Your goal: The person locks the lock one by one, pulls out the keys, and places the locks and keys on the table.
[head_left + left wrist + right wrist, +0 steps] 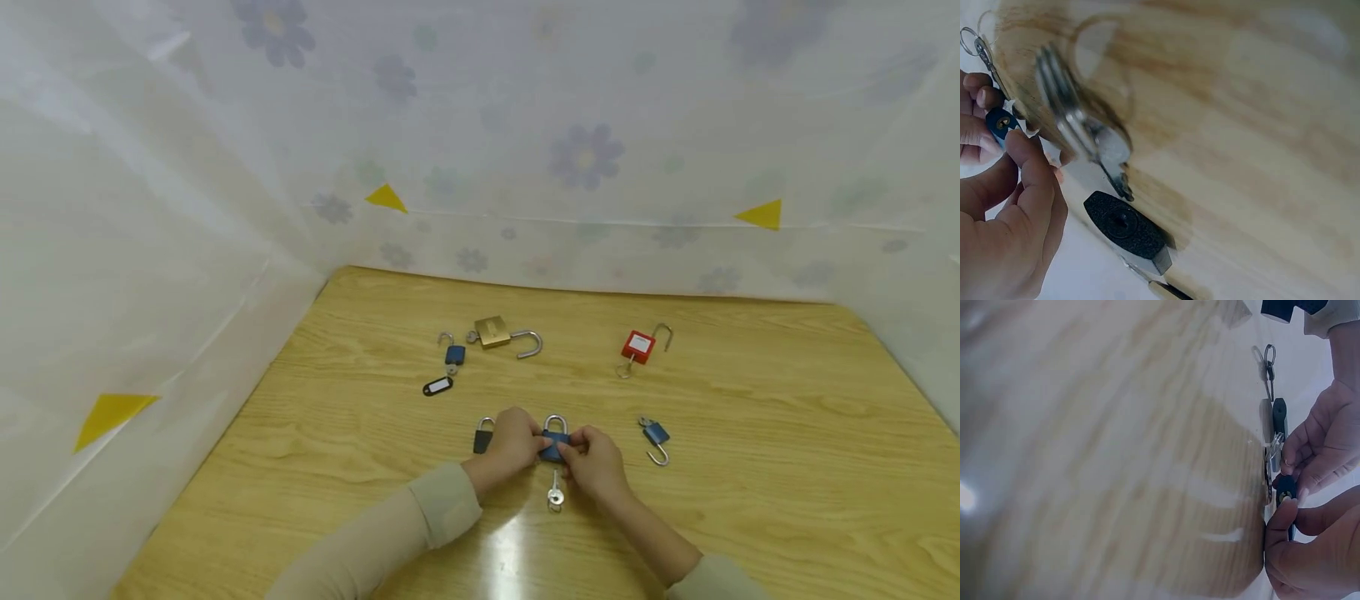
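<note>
Both hands pinch a blue padlock (555, 451) between thumb and fingers, low over the front of the table. My left hand (516, 442) is at its left side and my right hand (597, 463) at its right. The silver shackle points away from me, and both its legs appear to meet the body. On the left wrist view, the keyhole end of the blue padlock (1002, 122) shows between the fingers. A key with a ring (555, 497) lies just nearer than the padlock. Left of it is a black padlock (483, 440), partly hidden by my left hand.
Farther back lie a brass padlock (492, 332) and a small blue padlock with a black tag (438, 386). A red padlock (638, 347) and another small blue padlock (656, 432) lie to the right, shackles swung out. Several bunched keys (1079, 122) lie near the black padlock.
</note>
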A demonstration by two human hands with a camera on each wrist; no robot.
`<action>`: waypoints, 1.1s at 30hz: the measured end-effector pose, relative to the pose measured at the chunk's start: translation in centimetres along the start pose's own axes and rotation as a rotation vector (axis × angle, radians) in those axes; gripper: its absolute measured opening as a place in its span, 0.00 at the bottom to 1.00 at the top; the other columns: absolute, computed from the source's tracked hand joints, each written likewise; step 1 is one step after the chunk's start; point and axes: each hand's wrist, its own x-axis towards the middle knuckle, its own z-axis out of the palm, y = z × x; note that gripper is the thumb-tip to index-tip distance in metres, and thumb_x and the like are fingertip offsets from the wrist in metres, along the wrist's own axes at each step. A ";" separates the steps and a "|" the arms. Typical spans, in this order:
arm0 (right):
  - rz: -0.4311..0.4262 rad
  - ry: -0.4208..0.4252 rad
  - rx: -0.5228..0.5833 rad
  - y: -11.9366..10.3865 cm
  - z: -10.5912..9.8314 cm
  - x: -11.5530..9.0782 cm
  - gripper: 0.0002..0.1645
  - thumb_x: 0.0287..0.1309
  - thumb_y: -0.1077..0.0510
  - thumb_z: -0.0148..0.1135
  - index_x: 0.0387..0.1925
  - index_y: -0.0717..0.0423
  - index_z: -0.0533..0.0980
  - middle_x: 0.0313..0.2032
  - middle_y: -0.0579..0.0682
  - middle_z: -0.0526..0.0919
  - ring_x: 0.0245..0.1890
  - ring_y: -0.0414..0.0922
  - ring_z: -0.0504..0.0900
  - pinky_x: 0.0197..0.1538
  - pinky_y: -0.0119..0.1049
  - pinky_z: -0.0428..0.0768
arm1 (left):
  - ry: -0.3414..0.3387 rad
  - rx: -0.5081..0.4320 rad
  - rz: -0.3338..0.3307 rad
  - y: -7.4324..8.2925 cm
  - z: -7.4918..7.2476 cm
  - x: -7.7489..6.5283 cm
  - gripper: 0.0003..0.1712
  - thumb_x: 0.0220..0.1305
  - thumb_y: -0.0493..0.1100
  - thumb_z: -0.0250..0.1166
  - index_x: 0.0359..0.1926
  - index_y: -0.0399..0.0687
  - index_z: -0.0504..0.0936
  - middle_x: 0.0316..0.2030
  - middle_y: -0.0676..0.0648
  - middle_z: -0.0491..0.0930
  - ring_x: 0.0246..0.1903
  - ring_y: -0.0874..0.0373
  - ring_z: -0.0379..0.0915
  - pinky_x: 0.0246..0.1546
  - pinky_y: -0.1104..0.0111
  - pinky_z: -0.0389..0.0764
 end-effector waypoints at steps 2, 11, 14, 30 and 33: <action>-0.012 0.009 -0.022 0.1 0.1 0.0 0.07 0.54 0.67 0.57 0.32 0.70 0.71 0.20 0.54 0.77 0.15 0.38 0.73 0.18 0.26 0.73 | 0.018 0.054 0.026 0.0 0.1 -0.1 0.11 0.50 0.39 0.68 0.15 0.40 0.84 0.09 0.47 0.77 0.09 0.68 0.60 0.12 0.82 0.61; -0.108 0.055 -0.182 0.2 0.3 -0.1 0.06 0.52 0.66 0.59 0.27 0.68 0.72 0.20 0.53 0.76 0.19 0.40 0.71 0.20 0.27 0.69 | 0.024 0.163 0.076 -0.1 0.6 -0.2 0.18 0.51 0.42 0.67 0.09 0.40 0.81 0.08 0.52 0.70 0.13 0.65 0.58 0.12 0.80 0.58; -0.158 0.072 -0.261 0.1 0.2 -0.1 0.07 0.51 0.66 0.60 0.26 0.68 0.72 0.21 0.53 0.75 0.21 0.42 0.71 0.23 0.28 0.68 | 0.019 0.186 0.074 0.0 0.5 -0.1 0.18 0.51 0.42 0.67 0.09 0.41 0.81 0.09 0.51 0.72 0.13 0.65 0.59 0.13 0.80 0.60; 0.231 -0.117 0.789 0.1 -3.8 -0.2 0.31 0.68 0.62 0.32 0.68 0.62 0.39 0.64 0.63 0.54 0.58 0.46 0.66 0.59 0.27 0.70 | -0.060 0.383 0.200 3.1 -0.2 1.7 0.11 0.57 0.48 0.63 0.32 0.44 0.82 0.29 0.50 0.82 0.28 0.60 0.76 0.24 0.75 0.74; 0.298 -0.173 1.216 0.4 -4.9 0.1 0.32 0.68 0.62 0.21 0.67 0.55 0.22 0.70 0.54 0.32 0.70 0.44 0.43 0.69 0.26 0.52 | -0.155 0.432 0.375 5.5 0.2 3.0 0.14 0.59 0.47 0.60 0.45 0.48 0.80 0.43 0.52 0.81 0.43 0.62 0.76 0.40 0.77 0.76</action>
